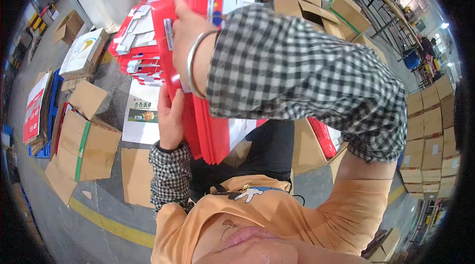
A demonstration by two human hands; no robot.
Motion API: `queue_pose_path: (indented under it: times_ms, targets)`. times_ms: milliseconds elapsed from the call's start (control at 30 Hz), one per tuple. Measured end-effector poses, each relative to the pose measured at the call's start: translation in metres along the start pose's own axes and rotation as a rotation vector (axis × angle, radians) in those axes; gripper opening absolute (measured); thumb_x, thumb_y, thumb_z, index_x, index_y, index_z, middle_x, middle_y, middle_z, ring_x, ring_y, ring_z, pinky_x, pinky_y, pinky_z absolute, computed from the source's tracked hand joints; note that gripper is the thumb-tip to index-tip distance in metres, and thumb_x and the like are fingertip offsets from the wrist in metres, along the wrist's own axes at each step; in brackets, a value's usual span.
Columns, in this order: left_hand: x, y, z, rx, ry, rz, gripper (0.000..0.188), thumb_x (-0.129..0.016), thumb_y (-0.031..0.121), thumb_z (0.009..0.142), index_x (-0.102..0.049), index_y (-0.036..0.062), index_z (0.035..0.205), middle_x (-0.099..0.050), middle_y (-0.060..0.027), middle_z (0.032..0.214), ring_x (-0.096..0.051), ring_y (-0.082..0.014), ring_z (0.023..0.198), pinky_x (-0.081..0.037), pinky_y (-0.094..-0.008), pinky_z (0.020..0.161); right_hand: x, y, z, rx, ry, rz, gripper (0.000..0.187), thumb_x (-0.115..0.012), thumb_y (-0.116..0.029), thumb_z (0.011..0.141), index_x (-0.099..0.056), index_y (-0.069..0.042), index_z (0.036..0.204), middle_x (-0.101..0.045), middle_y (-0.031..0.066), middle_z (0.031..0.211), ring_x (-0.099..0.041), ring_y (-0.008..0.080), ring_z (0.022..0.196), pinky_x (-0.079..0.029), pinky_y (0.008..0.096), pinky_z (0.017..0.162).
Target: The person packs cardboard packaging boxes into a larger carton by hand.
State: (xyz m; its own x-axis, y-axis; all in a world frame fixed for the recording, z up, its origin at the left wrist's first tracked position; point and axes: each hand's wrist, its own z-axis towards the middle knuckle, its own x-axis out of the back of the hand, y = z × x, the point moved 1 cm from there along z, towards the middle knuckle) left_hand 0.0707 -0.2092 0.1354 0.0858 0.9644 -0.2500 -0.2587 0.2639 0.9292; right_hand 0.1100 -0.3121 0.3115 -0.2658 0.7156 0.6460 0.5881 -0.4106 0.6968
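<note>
A thick stack of flat red cartons [213, 137] stands on edge in front of me, tilted away, with white panels along its right side. My left hand [171, 119] grips the left edge of the stack low down, its thumb up. My right hand [187, 36] reaches across the upper part, its fingers bent over the red cartons; the fingertips are partly hidden. A silver bangle [192, 63] circles my right wrist. Beyond the hands, more red and white flat cartons [136, 31] lie in an uneven pile.
An open cardboard box [88, 142] with green tape stands at the left, near stacked flat sheets [81, 56]. More open boxes [307, 9] are at the far right. Closed cartons [429, 137] are piled at the right edge. A white printed sheet [143, 128] lies left of my left hand.
</note>
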Motion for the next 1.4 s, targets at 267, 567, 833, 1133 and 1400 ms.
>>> queue_pose_path:
  times_ms: [267,567,833,1133,1400]
  targets:
    - [0.059,-0.068,-0.046,0.256,-0.026,-0.516,0.04,-0.042,0.02,0.099,-0.041,0.0003,0.134,-0.052,-0.0071,0.127,-0.048,-0.015,0.117,-0.038,-0.0303,0.099,-0.045,-0.033,0.015,-0.178,1.105,0.493,0.039,-0.068,-0.033,0.077,-0.063,-0.011,0.108,-0.064,0.011,0.102,-0.053,0.0264,0.113,-0.028,0.0548,0.104]
    - [0.03,-0.1,-0.116,0.569,0.021,-0.629,0.046,-0.042,0.027,0.1,-0.036,0.0001,0.136,-0.049,-0.0082,0.128,-0.049,-0.0174,0.115,-0.038,-0.0317,0.1,-0.183,-0.074,-0.038,-0.088,-0.225,1.2,0.078,-0.035,-0.07,0.085,-0.069,0.0,0.09,-0.066,0.0223,0.085,-0.063,0.0374,0.082,-0.049,0.0424,0.075]
    - [0.009,-0.033,-0.09,0.335,-0.034,0.03,0.066,-0.066,0.006,0.073,-0.039,-0.0003,0.132,-0.056,-0.0087,0.115,-0.056,-0.0166,0.101,-0.047,-0.0298,0.085,-0.203,-0.078,-0.027,-0.089,-0.008,1.317,0.076,-0.043,-0.07,0.083,-0.069,0.001,0.081,-0.064,0.0229,0.077,-0.064,0.0372,0.073,-0.05,0.0449,0.07]
    - [0.01,0.033,-0.038,0.166,0.11,0.28,0.071,-0.069,0.008,0.074,-0.034,-0.0067,0.134,-0.055,-0.0139,0.118,-0.055,-0.0217,0.103,-0.044,-0.032,0.091,-0.195,-0.15,0.083,-0.755,0.996,1.825,0.059,-0.04,-0.049,0.095,-0.065,0.003,0.081,-0.061,0.0262,0.073,-0.063,0.0349,0.074,-0.046,0.0407,0.068]
    - [0.01,-0.066,-0.058,0.427,-0.05,0.73,0.071,-0.077,0.032,0.066,-0.045,-0.0021,0.121,-0.061,-0.02,0.11,-0.061,-0.031,0.102,-0.047,-0.0374,0.087,-0.292,-0.285,0.105,-1.19,0.354,2.276,0.069,-0.034,-0.055,0.093,-0.065,0.007,0.086,-0.063,0.03,0.087,-0.062,0.0409,0.088,-0.046,0.0446,0.079]
